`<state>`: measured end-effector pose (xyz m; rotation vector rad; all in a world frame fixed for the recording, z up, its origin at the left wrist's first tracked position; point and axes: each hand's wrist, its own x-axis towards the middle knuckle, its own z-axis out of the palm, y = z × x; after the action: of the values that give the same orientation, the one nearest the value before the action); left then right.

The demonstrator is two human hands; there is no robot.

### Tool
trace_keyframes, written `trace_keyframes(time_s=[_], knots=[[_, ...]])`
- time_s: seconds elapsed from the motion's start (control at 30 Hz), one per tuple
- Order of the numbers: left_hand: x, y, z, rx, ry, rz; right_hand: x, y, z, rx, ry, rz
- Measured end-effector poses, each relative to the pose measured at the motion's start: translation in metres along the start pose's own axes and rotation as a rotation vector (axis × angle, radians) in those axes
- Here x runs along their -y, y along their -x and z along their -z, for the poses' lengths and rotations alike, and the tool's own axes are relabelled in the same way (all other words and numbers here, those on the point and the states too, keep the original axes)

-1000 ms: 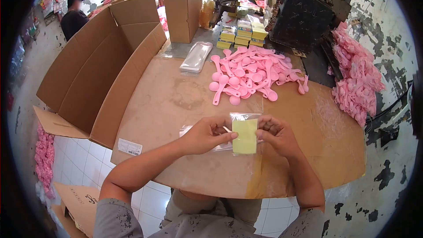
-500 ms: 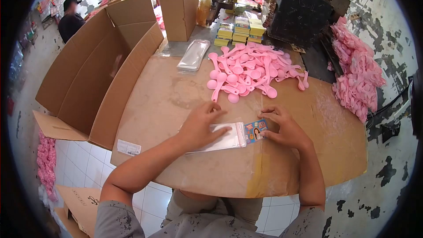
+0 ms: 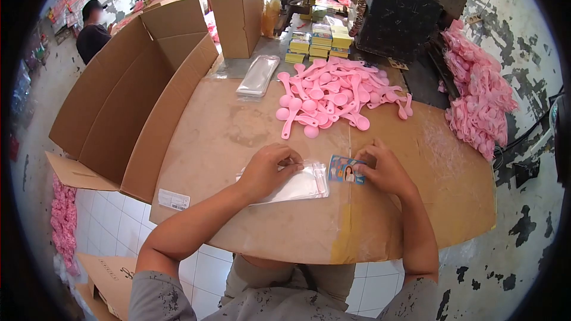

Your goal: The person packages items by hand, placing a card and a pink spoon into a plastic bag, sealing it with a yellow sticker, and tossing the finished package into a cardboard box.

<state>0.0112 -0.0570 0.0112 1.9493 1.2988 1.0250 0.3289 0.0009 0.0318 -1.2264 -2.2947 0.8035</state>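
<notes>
My right hand (image 3: 383, 169) pinches the right end of a small blue printed card (image 3: 340, 170), held just right of the clear plastic bags (image 3: 303, 185). My left hand (image 3: 270, 169) rests over the left part of these bags, with thumb and fingers pressed together at their upper edge; whether it grips a bag is too small to tell. The bags lie on the cardboard-covered table (image 3: 238, 226), their reddish strip toward the card. Beyond the hands lies a pile of pink spoons (image 3: 333, 92).
An open carton (image 3: 128, 101) stands at left, a closed-looking box (image 3: 238, 18) behind. More clear bags (image 3: 259, 76), stacked cards (image 3: 321, 40), a black machine (image 3: 397, 18) and bagged pink items (image 3: 480, 95) surround the spoons. Another person (image 3: 92, 32) is at far left, one more at the back.
The card has tilted and come away from the bags' right edge, in my right hand's pinch. My left hand's fingers have closed together. The person at far left has shifted.
</notes>
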Motion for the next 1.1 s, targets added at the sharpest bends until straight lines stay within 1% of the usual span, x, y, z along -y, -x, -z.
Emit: trace_keyframes(time_s=[0.07,0.1,0.2,0.27,0.3,0.4,0.5,0.57,0.6,0.7,0.77,0.9,1.0,1.1], knots=[[0.001,-0.001,-0.002,-0.092,0.048,-0.133,-0.003,-0.005,-0.002,-0.091,-0.068,-0.035],[0.002,-0.001,-0.001,-0.069,0.129,-0.082,-0.002,-0.007,-0.002,-0.137,-0.101,-0.052],[0.001,0.000,0.000,0.016,0.415,0.090,0.012,-0.005,-0.010,-0.183,-0.526,-0.076],[-0.007,0.002,0.002,0.095,0.663,0.229,0.023,-0.003,-0.019,-0.236,-0.623,0.003],[-0.008,0.003,0.001,0.108,0.674,0.243,0.027,-0.003,-0.024,-0.262,-0.672,0.042],[-0.012,0.004,-0.001,0.133,0.690,0.273,0.031,-0.003,-0.032,-0.363,-0.665,0.109],[-0.017,0.004,-0.002,0.139,0.678,0.268,0.031,0.001,-0.028,-0.254,-0.400,0.110],[-0.016,0.006,-0.003,0.157,0.673,0.259,0.039,0.000,-0.026,-0.215,-0.334,0.222],[-0.016,0.007,-0.004,0.177,0.623,0.251,0.044,0.000,-0.026,-0.194,-0.302,0.277],[-0.018,0.009,-0.006,0.241,0.494,0.223,0.053,0.003,-0.032,-0.128,-0.246,0.235],[-0.021,0.010,-0.008,0.284,0.436,0.190,0.061,0.007,-0.041,-0.184,-0.380,0.139],[-0.027,0.011,-0.005,0.299,0.465,0.171,0.064,0.009,-0.047,-0.305,-0.629,-0.025],[-0.023,0.011,-0.006,0.306,0.522,0.204,0.056,0.009,-0.062,-0.246,-0.805,-0.047],[-0.021,0.011,-0.006,0.314,0.524,0.218,0.055,0.004,-0.044,0.024,-0.473,0.186]])
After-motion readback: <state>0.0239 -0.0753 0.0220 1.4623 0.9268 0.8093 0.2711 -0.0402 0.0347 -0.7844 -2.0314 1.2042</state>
